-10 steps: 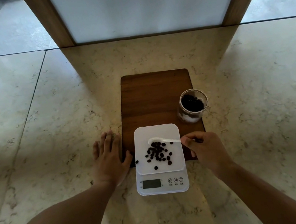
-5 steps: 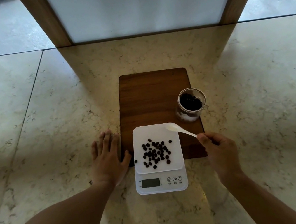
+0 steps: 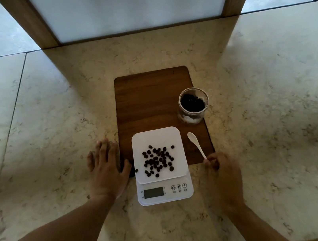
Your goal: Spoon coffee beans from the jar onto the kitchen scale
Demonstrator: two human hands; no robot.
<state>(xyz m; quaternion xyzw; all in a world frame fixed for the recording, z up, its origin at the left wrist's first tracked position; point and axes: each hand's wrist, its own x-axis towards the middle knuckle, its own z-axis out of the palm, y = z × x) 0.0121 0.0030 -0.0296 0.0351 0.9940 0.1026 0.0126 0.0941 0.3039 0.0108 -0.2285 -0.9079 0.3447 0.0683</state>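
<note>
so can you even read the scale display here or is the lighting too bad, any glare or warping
Head view: the scale display is a dim grey blank, unreadable. The counter glares pale at both sides, with a darker band down the middle. Wide-angle bending bows the far edge. The coffee beans are sharp; the right hand holding the spoon looks soft.

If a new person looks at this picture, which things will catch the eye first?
First the dark coffee beans scattered on the white scale, at the near edge of the wooden board. Then the open jar of beans at the board's right edge. The right hand holds a white spoon beside the scale.
</note>
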